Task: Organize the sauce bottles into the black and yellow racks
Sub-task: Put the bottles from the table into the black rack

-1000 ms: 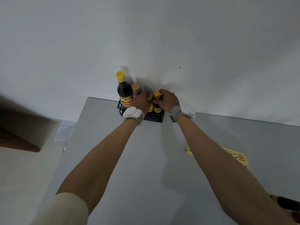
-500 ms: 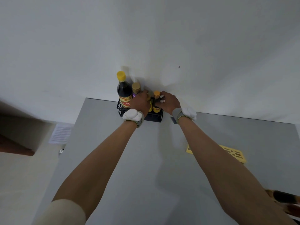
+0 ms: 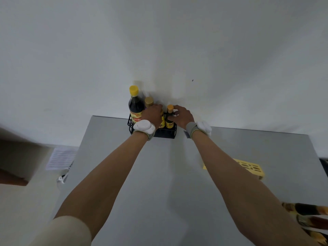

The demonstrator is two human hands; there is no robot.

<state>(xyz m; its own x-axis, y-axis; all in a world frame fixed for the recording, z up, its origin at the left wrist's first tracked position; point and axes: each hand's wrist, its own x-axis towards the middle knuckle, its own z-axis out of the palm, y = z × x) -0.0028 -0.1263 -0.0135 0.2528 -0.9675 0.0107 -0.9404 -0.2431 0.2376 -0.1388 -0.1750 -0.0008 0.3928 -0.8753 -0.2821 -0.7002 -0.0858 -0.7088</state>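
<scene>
Both arms reach to the far edge of the grey table (image 3: 177,174), by the white wall. The black rack (image 3: 166,133) sits just past my wrists. The left hand (image 3: 152,115) is curled around a bottle inside the rack; I can't tell which one, as the hand hides it. The right hand (image 3: 182,116) pinches the neck of the small orange-capped bottle (image 3: 169,118), upright in the rack. Left of the left hand stands the tall yellow-capped bottle (image 3: 135,105), the gold-capped bottle (image 3: 149,102) beside it. The yellow rack (image 3: 248,167) lies right of my right forearm. More bottles (image 3: 310,219) lie near my right elbow.
</scene>
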